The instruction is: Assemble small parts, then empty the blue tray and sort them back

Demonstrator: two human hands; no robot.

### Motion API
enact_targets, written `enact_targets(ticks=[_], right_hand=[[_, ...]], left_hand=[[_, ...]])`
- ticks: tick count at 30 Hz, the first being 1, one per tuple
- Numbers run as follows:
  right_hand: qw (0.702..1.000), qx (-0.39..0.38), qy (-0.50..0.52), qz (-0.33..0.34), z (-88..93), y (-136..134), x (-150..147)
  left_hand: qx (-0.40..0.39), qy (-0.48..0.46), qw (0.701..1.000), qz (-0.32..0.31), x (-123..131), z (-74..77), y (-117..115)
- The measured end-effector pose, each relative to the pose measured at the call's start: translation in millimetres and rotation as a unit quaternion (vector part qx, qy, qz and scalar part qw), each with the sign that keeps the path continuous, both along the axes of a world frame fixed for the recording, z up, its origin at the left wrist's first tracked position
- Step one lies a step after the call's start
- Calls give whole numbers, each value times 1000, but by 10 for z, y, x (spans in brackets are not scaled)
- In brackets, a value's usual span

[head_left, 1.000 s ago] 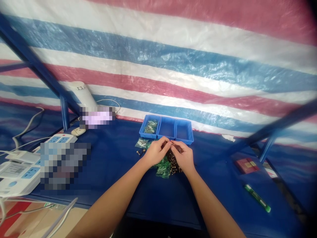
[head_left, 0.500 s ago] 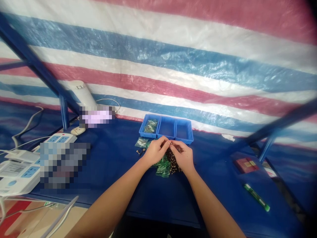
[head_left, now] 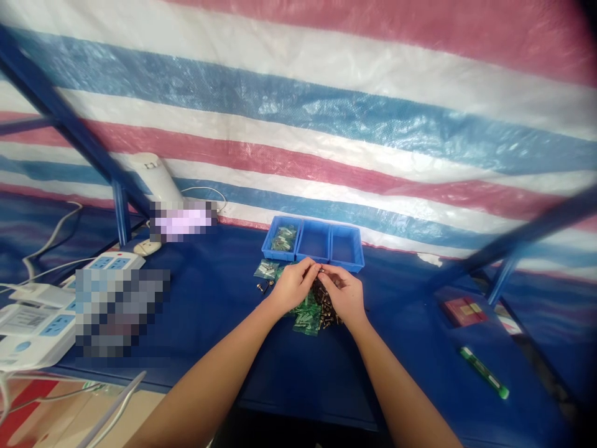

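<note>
Fingertips of my left hand (head_left: pixel 293 285) and my right hand (head_left: pixel 346 292) meet in a pinch just in front of the blue bins. Whatever small thing is between them is too small to make out. Under and between the hands lies a pile of brass-coloured screws (head_left: pixel 328 308), partly covered by my right hand. Beside it are green-tinted plastic packets (head_left: pixel 306 316) with pale pieces inside. Left of my left hand rest another small clear packet (head_left: pixel 266 269) and a few loose screws (head_left: pixel 261 287).
Three joined blue bins stand behind the hands; the left bin (head_left: pixel 278 254) holds several packets. A power strip (head_left: pixel 60 323) with cables and a blurred-out object are at left. A green tube (head_left: pixel 484 373) and a red box (head_left: pixel 464 310) lie at right. Blue metal struts (head_left: pixel 120 211) flank the table.
Almost nothing differs. Both hands stay pinched together at the same spot, with only a very slight shift of the fingers.
</note>
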State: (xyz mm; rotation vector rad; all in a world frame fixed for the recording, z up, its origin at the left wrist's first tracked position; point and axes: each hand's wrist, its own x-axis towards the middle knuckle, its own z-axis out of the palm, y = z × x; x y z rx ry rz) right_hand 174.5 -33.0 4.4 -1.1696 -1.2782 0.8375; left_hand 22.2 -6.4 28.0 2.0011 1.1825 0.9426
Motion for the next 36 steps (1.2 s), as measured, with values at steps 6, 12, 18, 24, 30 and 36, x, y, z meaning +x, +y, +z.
enact_targets(ticks=[6, 12, 18, 24, 30, 36], right_hand=[[1000, -5, 26, -6, -19, 21, 15], [1000, -6, 14, 1, -21, 6, -5], [999, -13, 42, 12, 11, 12, 10], [999, -12, 49, 16, 38, 11, 7], [996, -43, 75, 27, 82, 5, -3], [993, -74, 94, -6, 62, 96, 9]], left_hand=[[-12, -11, 1000, -8, 4, 13, -12], [-1, 5, 1000, -5, 10, -23, 16], [-7, 2, 1000, -15, -5, 23, -14], [-5, -8, 1000, -22, 10, 27, -22], [8, -5, 1000, -7, -1, -3, 5], [19, -73, 990, 120, -75, 12, 65]])
